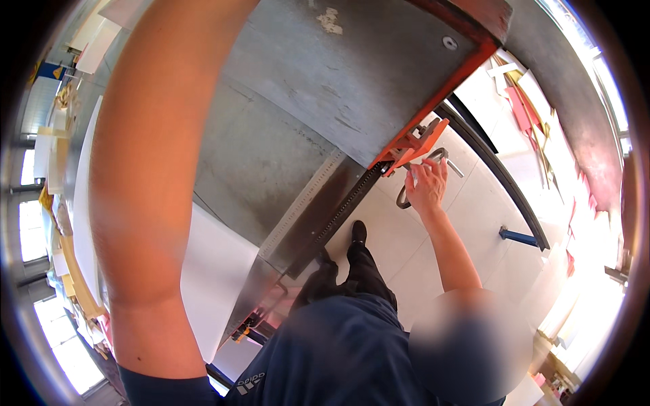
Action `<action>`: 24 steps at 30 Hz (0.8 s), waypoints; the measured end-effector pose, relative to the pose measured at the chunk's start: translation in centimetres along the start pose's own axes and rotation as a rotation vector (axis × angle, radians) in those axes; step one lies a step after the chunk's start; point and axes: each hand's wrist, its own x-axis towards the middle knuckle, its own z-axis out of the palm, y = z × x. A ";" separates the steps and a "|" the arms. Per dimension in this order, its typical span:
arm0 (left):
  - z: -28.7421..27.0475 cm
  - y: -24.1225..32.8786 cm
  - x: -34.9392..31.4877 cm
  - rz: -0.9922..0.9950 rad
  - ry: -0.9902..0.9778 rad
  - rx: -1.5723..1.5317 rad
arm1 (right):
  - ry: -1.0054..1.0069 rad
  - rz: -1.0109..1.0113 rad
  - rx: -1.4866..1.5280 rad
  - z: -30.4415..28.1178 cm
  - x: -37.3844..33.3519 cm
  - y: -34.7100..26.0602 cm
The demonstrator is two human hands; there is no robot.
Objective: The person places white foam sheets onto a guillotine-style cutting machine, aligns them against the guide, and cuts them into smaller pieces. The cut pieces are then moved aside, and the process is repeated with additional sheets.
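Right of centre in the frame, the right hand (428,192) hooks half-curled fingers at a dark handwheel (400,199); I can't tell its grip. The left hand, beyond the top edge, is hidden, hold unseen.

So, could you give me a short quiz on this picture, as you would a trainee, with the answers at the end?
1. Which is nearest the right hand?
A) the person's shoe
B) the dark ring
C) the blue bar on the right
2. True or false: both of the person's hands are in view.
3. What colour is the bracket beside the right hand?

Key:
1. B.
2. False; the left arm runs out of the picture at the top edge.
3. Orange.
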 end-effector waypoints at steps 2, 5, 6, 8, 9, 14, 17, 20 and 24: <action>0.1 -0.1 -1.2 0.141 0.082 0.033 | -0.125 -0.032 -0.065 0.9 -1.2 0.1; -0.4 1.7 -2.6 0.041 0.195 0.059 | 0.102 -0.209 0.078 2.4 -1.3 1.3; 0.0 2.2 -3.6 0.078 0.289 0.176 | 0.122 -0.235 0.126 2.8 0.3 1.4; 4.1 -0.6 -0.7 0.145 0.187 -0.108 | 0.103 -0.115 0.083 2.0 -0.8 4.5; 4.4 -0.9 -0.1 0.162 0.151 -0.189 | 0.112 -0.089 0.139 2.1 0.3 5.9; 4.2 0.1 2.7 0.217 0.211 -0.055 | -0.236 0.435 0.045 3.9 10.5 16.7; 6.9 0.8 5.9 -0.042 0.280 0.131 | -0.009 0.546 0.068 1.9 14.0 16.2; 9.4 0.6 10.3 -0.343 0.233 0.112 | 0.132 0.414 0.158 0.9 11.1 12.8; 8.9 -1.6 11.0 0.180 0.153 0.039 | 0.162 0.253 -0.019 1.6 5.3 9.6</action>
